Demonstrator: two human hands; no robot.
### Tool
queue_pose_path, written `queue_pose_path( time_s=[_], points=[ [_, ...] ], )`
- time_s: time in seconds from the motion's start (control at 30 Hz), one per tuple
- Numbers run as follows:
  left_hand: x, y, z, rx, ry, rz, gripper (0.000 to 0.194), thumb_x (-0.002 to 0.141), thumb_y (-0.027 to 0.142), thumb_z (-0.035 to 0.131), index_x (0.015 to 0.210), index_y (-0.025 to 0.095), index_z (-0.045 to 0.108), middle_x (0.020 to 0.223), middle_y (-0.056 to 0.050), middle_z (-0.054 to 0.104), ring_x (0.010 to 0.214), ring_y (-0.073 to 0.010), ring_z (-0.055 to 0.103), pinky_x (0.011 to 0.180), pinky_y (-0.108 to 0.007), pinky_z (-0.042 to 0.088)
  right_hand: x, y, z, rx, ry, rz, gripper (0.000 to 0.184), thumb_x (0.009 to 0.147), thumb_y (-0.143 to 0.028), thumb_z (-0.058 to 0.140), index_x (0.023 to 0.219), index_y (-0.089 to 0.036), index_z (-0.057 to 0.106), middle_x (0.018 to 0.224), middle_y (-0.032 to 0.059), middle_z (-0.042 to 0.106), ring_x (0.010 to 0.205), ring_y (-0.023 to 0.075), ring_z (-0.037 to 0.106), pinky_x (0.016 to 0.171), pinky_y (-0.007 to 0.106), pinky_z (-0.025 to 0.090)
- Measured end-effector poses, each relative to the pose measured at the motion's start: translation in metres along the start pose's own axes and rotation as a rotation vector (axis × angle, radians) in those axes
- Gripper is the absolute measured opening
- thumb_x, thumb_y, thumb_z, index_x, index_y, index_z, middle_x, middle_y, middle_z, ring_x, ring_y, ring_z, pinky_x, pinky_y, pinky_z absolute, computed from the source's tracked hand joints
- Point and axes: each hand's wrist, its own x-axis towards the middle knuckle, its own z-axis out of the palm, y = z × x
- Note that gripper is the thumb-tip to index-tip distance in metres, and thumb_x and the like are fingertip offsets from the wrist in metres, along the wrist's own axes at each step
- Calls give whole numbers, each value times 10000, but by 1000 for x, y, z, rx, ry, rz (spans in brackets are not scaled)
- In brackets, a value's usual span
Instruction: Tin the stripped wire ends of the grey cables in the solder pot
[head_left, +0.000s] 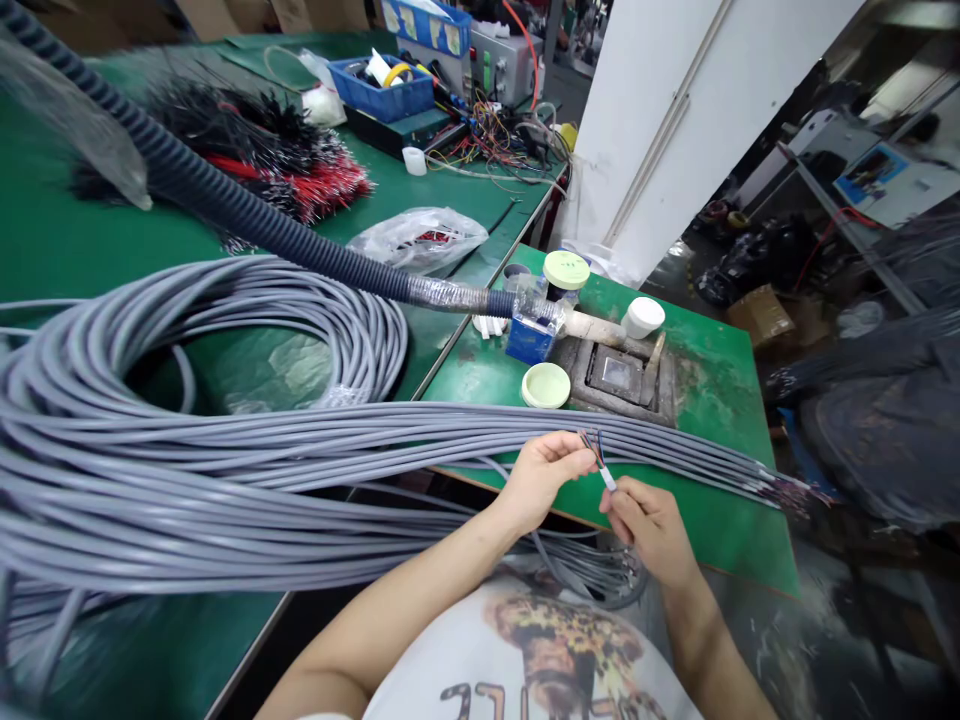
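Note:
Between my hands is a cable end [607, 480] with a short white section and thin dark, blue and reddish wires fanning out. My left hand [544, 475] pinches near these wires with thumb and forefinger. Lower right, my right hand [651, 522] is closed around the cable just below the white section. Right behind my fingers runs a long bundle of grey cables [450, 425], whose stripped ends [795, 490] reach past the board's right side. More grey cable ends [600, 565] hang below my hands, close to my body.
A large grey cable coil [45, 400] covers the left bench. A dark corrugated hose [300, 245] crosses to a blue box [531, 340] beside a grimy metal-framed pot [619, 375]. Round tubs, including a pale green dish [546, 385], stand nearby. Black and red wire bundles [300, 180] lie behind.

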Motion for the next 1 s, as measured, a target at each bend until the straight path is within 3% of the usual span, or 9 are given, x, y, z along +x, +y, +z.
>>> queue_pose_path(
  time_s=[0.4,0.63,0.83,1.0],
  points=[
    [-4,-11,7,-267,57,-127,219,696,292,754,690,134,601,618,2,631,564,-80,530,588,-201,396,6,14,8,239,53,21,329,906,-427,494,729,-165,584,402,-73,379,379,80,312,430,236,269],
    [4,-12,2,-389,-118,-287,103,667,207,640,661,122,581,554,0,555,490,-79,488,500,-193,382,6,14,8,253,-73,-21,323,911,-394,496,714,-159,594,409,-69,391,388,72,323,438,221,263],
    [10,-3,-3,-323,-269,-304,113,665,222,626,645,119,584,514,-2,510,471,-81,462,452,-183,343,7,11,8,219,-128,-22,369,903,-443,492,698,-155,601,409,-67,395,368,65,305,417,215,245],
    [10,-4,-9,-269,-304,-304,110,616,169,672,641,122,576,533,-6,543,484,-89,503,458,-184,390,7,8,9,213,-130,-8,385,898,-453,497,675,-155,593,411,-63,396,374,68,312,419,217,250]
  ],
)
